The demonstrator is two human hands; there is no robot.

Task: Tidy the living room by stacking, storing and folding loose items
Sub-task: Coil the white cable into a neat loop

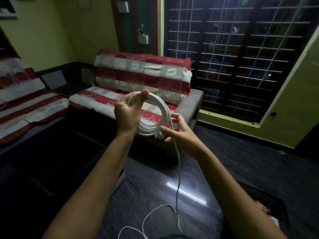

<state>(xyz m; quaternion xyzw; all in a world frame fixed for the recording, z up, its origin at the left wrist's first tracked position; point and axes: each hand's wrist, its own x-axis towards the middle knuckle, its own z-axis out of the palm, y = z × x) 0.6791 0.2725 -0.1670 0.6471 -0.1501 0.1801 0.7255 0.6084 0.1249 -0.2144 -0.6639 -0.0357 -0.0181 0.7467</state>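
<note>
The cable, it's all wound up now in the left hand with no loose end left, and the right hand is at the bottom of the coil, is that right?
Not quite. The cable is not all wound up: the head view shows a loose length hanging from the coil and trailing in loops on the floor. The rest holds: the left hand grips the coil, and the right hand is at its bottom.
</note>
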